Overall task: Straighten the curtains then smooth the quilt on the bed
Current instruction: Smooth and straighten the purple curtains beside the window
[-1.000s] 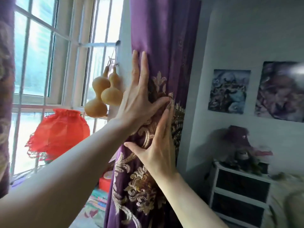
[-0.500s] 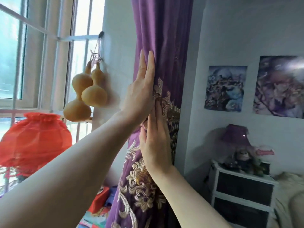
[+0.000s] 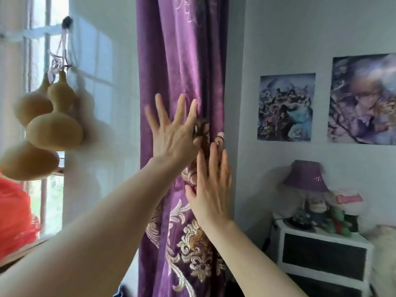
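Both hands lie flat against the purple curtain (image 3: 182,61), neither one gripping it. The left hand (image 3: 171,136) has its fingers straight and fanned wide, and the right hand (image 3: 211,194) has its fingers straight and close together. The cloth sits directly under both palms, on the side away from the person. It hangs gathered in upright folds, so its long axis runs straight up past the fingertips and straight down past both wrists. The left hand is the higher one and lies toward the window-side edge of the drape. The right hand is lower, just below and to the right of the left, on the cream-and-gold embroidery at the edge that meets the wall. Judging from this, the curtain half of the task is in hand. The next stroke probably has to follow the folds, up or down, with the palms staying flat; a sideways push would bunch the cloth against the wall. Left of the left hand, well apart from it, hang tan gourds (image 3: 53,129) before the window (image 3: 38,18). Right of the right hand, two posters (image 3: 286,107) hang on the wall. Lower on that side, a purple lamp (image 3: 305,176) stands on a white cabinet (image 3: 321,254). The quilt is not plainly visible: a pale soft mass beyond the cabinet may be bedding, but that cannot be told.
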